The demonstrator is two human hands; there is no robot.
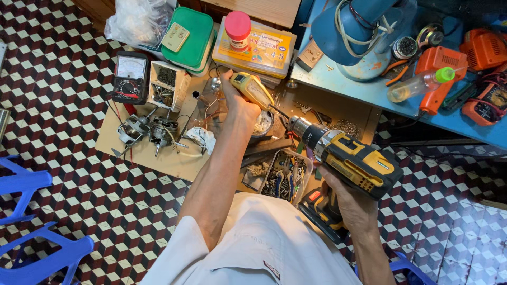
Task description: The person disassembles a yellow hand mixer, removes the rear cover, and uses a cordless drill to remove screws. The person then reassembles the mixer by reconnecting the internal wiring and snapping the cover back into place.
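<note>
Your left hand [236, 100] gripping a yellow tool [253, 89], your right hand [348, 203] gripping the drill [346, 155], over a board [158, 158].

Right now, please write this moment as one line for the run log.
left hand: holds yellow tool | right hand: grips cordless drill | below: tray of pliers

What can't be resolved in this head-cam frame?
- Drill bit tip: too small against clutter.
- Right hand fingers: hidden behind the drill grip.
- Yellow tool in left hand: kind unclear, tip lost in clutter.
- Parts tray contents: too small.
- Blue chairs: cut by left edge.
</note>
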